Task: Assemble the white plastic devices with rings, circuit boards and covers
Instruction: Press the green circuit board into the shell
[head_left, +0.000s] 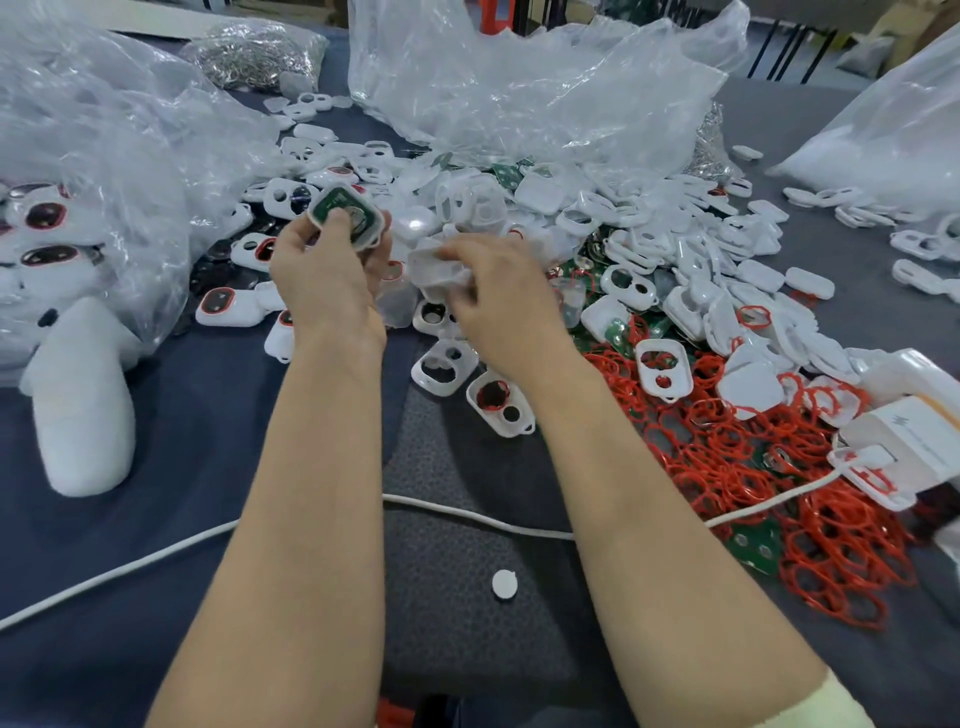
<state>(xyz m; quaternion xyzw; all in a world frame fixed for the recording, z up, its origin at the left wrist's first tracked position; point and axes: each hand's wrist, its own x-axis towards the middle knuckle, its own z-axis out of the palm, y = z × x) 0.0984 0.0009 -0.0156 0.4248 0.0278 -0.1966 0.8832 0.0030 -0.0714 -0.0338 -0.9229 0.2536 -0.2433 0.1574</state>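
Note:
My left hand grips a white plastic shell with a green circuit board seated in it, held up above the table. Just to its right, my right hand pinches a blurred white plastic cover. A big heap of white shells and covers spreads across the middle and right. Red rings lie in a tangled pile at the right, with green boards among them. Two open shells lie near my right wrist.
Crumpled clear plastic bags stand at the back and left, one holding finished devices. A white cable crosses the dark cloth. A white box sits at the right edge, a white disc lies near me.

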